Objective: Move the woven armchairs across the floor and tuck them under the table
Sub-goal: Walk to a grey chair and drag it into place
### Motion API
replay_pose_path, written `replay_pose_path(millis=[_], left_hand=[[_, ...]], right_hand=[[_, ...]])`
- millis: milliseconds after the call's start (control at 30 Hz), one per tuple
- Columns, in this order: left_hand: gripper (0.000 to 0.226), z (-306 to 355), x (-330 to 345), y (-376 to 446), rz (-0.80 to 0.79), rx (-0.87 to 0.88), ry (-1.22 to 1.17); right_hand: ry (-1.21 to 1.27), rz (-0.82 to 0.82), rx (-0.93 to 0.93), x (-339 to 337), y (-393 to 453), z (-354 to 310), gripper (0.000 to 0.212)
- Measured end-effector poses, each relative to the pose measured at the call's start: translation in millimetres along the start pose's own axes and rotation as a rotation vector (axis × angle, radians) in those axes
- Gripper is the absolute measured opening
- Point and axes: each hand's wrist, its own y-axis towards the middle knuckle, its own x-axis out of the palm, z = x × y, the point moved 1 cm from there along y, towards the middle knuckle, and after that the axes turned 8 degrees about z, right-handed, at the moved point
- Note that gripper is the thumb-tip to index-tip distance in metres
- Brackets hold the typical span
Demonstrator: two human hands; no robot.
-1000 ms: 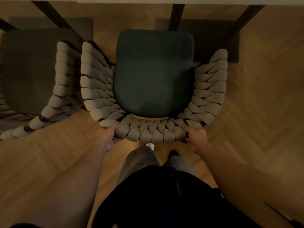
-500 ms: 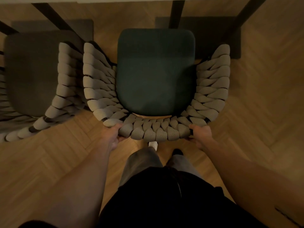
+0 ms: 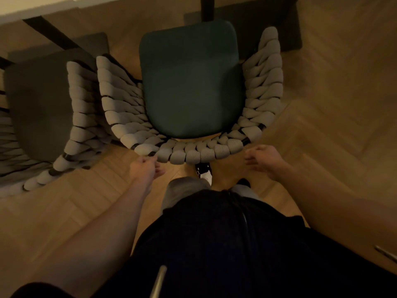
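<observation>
The woven armchair (image 3: 191, 93) with the dark green seat sits right in front of the person, its front end pointing away toward the table (image 3: 32, 7). The chair's long way runs straight out from the body, so a push forward would slide it under. Its seat front is already near the dark table leg (image 3: 207, 7).

The left hand (image 3: 142, 171) is just at the curved woven back, on its left side. Its fingers look loosely curled, and I cannot tell if it touches the weave. The right hand (image 3: 263, 158) is a little apart from the back, fingers loose and holding nothing. The left hand is nearer.

A second woven armchair (image 3: 49, 108) stands just beside it on the left, already partly under the table.

I can see no words or labels.
</observation>
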Motion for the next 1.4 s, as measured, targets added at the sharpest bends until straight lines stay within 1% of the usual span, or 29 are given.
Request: replay_pose_path(millis=[100,167,233,300,367,467,533,600,767,867,933,1100,1200,1267,1400], left_hand=[[0.011,9,11,-26,-0.031,0.217,0.222],[0.012,20,26,-44,-0.103,0.355,0.377],[0.012,29,47,-61,-0.213,0.453,0.522],[0.012,35,71,-77,-0.331,0.522,0.666],[0.009,36,95,-97,-0.435,0.549,0.781],[0.008,27,133,-135,-0.541,0.646,0.995],[0.012,14,158,-161,-0.604,0.715,1.120],[0.010,-3,183,-185,-0.660,0.762,1.202],[0.008,-53,242,-257,-0.712,0.948,1.425],[0.012,-78,280,-295,-0.777,1.013,1.562],[0.011,-95,305,-324,-0.816,1.071,1.637],[0.008,-142,362,-398,-0.911,1.236,1.799],[0.013,-167,400,-436,-0.998,1.307,1.886],[0.015,-185,429,-462,-1.037,1.352,1.939],[0.016,-221,496,-513,-1.083,1.432,2.037]], right_hand=[[-0.086,-0.019,-0.053,-7,-14,17,0.008],[-0.132,-0.022,-0.074,-15,-23,31,0.010],[-0.141,-0.014,-0.090,-26,-32,49,0.012],[-0.119,0.009,-0.089,-40,-41,69,0.012],[-0.078,0.035,-0.078,-56,-50,90,0.011],[-0.025,0.089,-0.057,-84,-64,133,0.008],[0.032,0.136,-0.038,-104,-74,167,0.006],[0.083,0.179,-0.013,-123,-86,203,0.005],[0.223,0.274,0.076,-163,-110,296,0.006],[0.315,0.333,0.119,-183,-123,344,0.010],[0.390,0.370,0.157,-194,-133,373,0.010],[0.554,0.436,0.255,-210,-152,432,0.013],[0.646,0.462,0.312,-225,-160,461,0.018],[0.708,0.488,0.353,-241,-162,480,0.020],[0.801,0.569,0.419,-287,-162,513,0.016]])
